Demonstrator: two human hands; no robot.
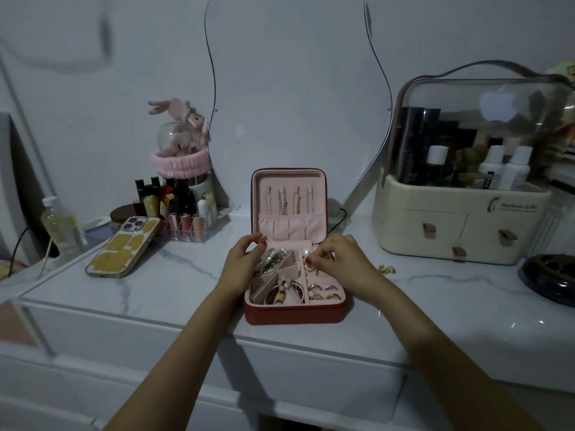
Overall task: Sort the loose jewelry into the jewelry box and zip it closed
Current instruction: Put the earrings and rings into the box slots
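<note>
Red leatherette outside and pink velvet inside: the jewelry box (295, 312) sits open on the marble-patterned vanity top (174, 293), directly between my two hands, lid (289, 203) standing upright beyond my fingertips. My left hand (241, 265) curls over the box's left rim, fingers bent above the compartment of beaded bracelets (273, 259); I cannot tell whether it actually grips anything. My right hand (337, 259) reaches in from the other side, thumb and forefinger pressed together on something small at the back right compartment, just beside a large pearl (306, 252); the pinched piece itself is too small to make out. Nearer me than both hands, bangles (281, 295) lie in the front left section and gold rings (325, 292) stand in the ring rolls at front right. Necklace chains (289, 200) hang in the lid. Just right of my right wrist, a small gold piece (386, 269) lies loose on the top. Left of my left hand rests a phone (123, 248), face down.
</note>
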